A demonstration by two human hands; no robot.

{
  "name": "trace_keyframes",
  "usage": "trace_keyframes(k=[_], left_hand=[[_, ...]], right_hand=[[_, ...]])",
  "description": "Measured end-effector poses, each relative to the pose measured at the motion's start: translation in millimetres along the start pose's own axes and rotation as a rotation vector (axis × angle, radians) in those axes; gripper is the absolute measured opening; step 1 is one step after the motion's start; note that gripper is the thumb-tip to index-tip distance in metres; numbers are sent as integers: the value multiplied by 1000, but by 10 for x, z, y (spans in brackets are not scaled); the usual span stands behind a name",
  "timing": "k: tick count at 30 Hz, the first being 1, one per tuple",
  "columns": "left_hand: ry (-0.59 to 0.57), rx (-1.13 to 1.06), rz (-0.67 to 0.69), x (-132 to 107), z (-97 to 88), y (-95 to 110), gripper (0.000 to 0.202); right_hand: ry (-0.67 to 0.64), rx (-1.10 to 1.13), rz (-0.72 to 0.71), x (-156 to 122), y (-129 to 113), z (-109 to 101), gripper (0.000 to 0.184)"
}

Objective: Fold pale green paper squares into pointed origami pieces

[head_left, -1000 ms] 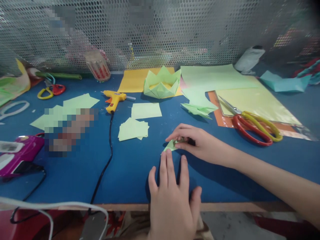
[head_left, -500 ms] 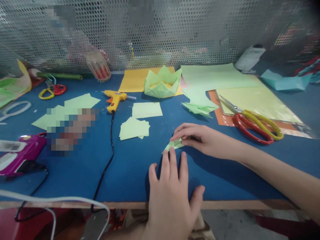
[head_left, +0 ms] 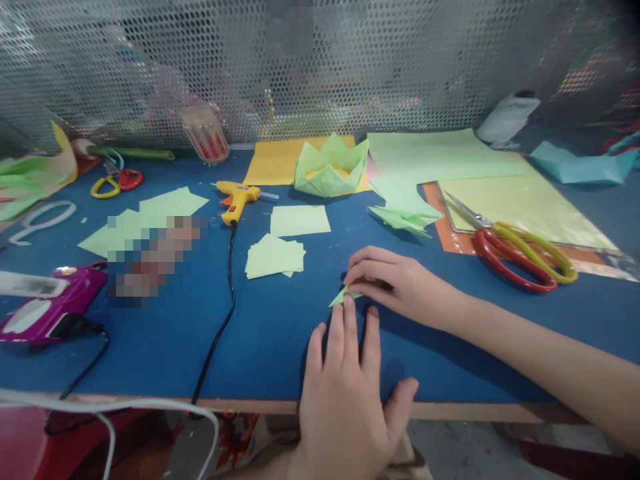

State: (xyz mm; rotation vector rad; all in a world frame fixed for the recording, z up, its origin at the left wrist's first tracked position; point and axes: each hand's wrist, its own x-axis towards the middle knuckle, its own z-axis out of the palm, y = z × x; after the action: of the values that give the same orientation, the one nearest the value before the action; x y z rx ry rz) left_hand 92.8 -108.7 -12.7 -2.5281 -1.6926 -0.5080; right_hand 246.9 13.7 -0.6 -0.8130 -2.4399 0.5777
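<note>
A small folded piece of light green paper (head_left: 341, 297) lies on the blue table, mostly covered by fingers. My left hand (head_left: 347, 380) is palm down at the front, its fingers stretched and spread, and its fingertips rest on the paper's near edge. From the right, my right hand (head_left: 395, 280) reaches in with its thumb and fingertips closed together on the paper's top. Ahead to the left are a stack of green paper pieces (head_left: 275, 257) and a pale green sheet (head_left: 301, 220). Folded green leaf-like pieces (head_left: 405, 219) lie beyond my right hand.
A yellow glue gun (head_left: 237, 200) with a black cord sits left. Large scissors (head_left: 523, 253) lie right. At the back stand a green paper lotus (head_left: 331, 167) and a jar (head_left: 206, 133). A purple device (head_left: 60, 303) and small scissors (head_left: 117, 181) are at left.
My right fingers have brought the paper's far part down toward my left fingertips, so less of it shows. My left hand stays nearly in place. The view has shifted slightly.
</note>
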Motion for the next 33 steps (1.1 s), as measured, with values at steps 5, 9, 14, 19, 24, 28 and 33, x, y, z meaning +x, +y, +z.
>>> trace_keyframes(k=[5, 9, 14, 19, 24, 28, 33], left_hand=[[40, -24, -16, -20, 51, 25, 58], [43, -12, -25, -38, 84, 45, 58], [40, -3, -16, -32, 80, 34, 60], [48, -26, -53, -29, 80, 30, 62], [96, -17, -31, 0, 44, 9, 64], [120, -6, -7, 12, 36, 0, 63], [97, -27, -32, 5, 54, 15, 64]], right_hand=[[-2, -128, -141, -2, 36, 42, 29], [32, -240, -179, 8, 27, 62, 30], [-8, -293, -235, 23, -26, 24, 22], [-40, -334, -293, 2, -13, -9, 23], [-50, -439, -382, -9, -6, -37, 27], [-83, -495, -392, -1, -47, -75, 31], [-52, -478, -459, -9, -79, -118, 27]])
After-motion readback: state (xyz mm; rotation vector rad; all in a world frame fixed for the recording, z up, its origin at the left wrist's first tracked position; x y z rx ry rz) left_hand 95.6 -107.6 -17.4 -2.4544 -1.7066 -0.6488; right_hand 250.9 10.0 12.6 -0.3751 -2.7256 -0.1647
